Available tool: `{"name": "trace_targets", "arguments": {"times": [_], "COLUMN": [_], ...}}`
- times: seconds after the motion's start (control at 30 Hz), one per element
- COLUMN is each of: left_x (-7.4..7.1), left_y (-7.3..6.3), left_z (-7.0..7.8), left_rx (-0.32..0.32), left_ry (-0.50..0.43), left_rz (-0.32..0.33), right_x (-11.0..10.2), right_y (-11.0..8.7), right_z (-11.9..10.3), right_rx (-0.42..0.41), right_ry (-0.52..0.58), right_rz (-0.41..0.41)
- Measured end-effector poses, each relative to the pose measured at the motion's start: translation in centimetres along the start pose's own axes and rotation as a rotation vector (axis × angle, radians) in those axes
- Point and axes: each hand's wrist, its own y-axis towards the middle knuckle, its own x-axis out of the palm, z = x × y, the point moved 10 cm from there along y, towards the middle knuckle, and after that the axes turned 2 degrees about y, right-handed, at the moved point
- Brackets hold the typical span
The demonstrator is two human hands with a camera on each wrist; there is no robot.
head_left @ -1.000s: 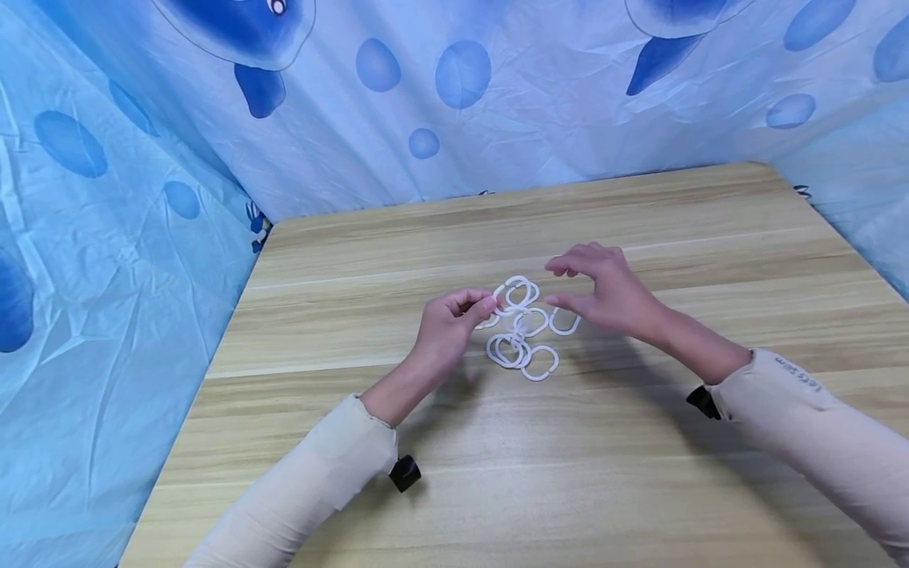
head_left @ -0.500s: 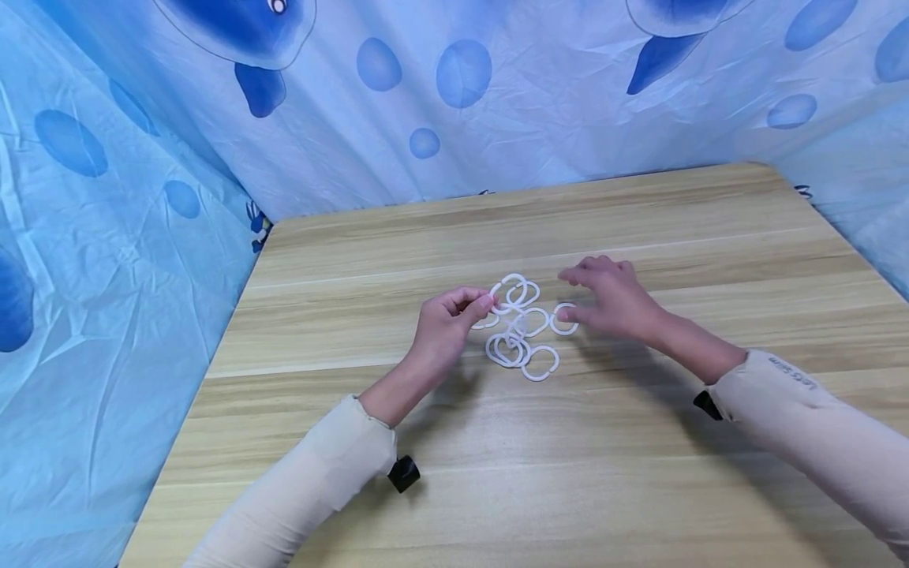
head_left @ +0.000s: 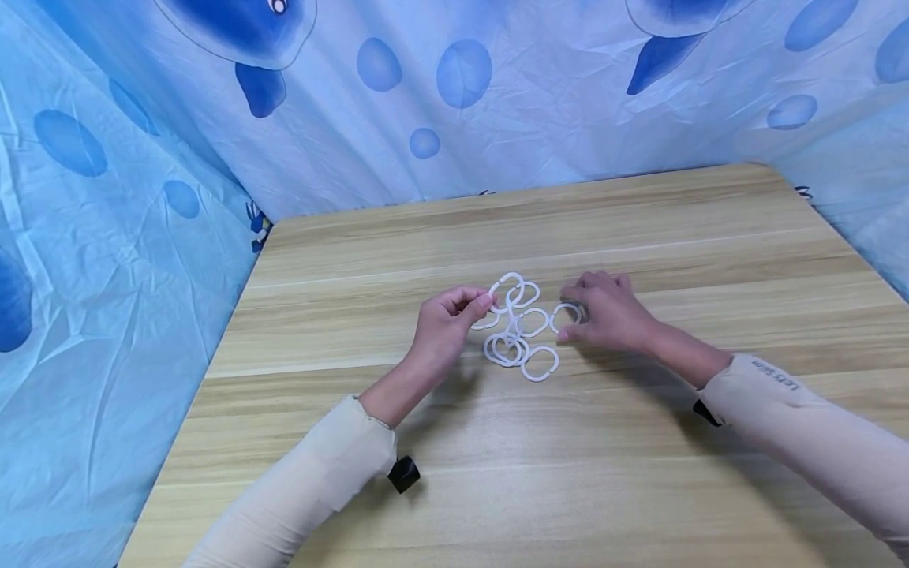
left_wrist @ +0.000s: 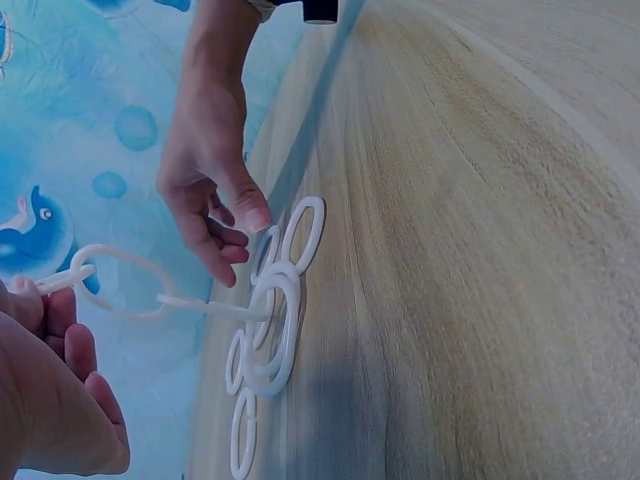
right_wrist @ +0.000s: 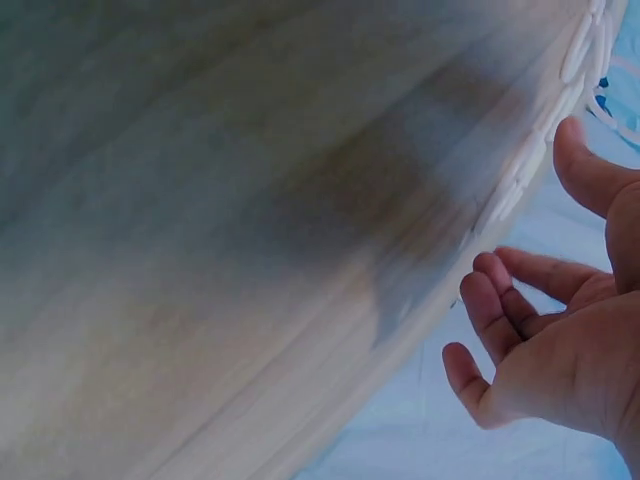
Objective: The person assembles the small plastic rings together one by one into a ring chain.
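My left hand [head_left: 443, 323] pinches a white plastic C-shaped link [head_left: 513, 274] between thumb and fingers. Other white links hang from it as a short chain; the left wrist view shows a hanging link [left_wrist: 140, 262] and the chain's lower end reaching the pile. Around a single flat link [head_left: 553, 319] on the right, my right hand [head_left: 611, 314] hovers with thumb and fingers apart. No link is visible between its fingers [right_wrist: 490, 310] in the right wrist view. Whether the fingertips touch that flat link cannot be told.
Several more links lie on the wood-grain table [head_left: 540, 473], among them overlapping links [head_left: 490, 351] and a front link [head_left: 526, 371]. A blue patterned curtain [head_left: 525, 118] stands behind and beside the table.
My right hand has lowered toward the table, and its fingers have come around the right-hand link. The left hand stays nearly still while the hanging chain shifts slightly.
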Motion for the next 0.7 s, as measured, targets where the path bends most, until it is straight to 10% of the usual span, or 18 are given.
{"name": "trace_targets", "arguments": {"times": [0.7], "left_x": [0.10], "left_y": [0.22], "left_z": [-0.40], "left_rx": [-0.019], "left_ry": [0.020], "left_rz": [-0.008], "right_x": [0.36], "right_y": [-0.24], "right_z": [-0.53], "right_rx": [-0.055], "right_ry": [-0.109], "right_rz": [0.102]}}
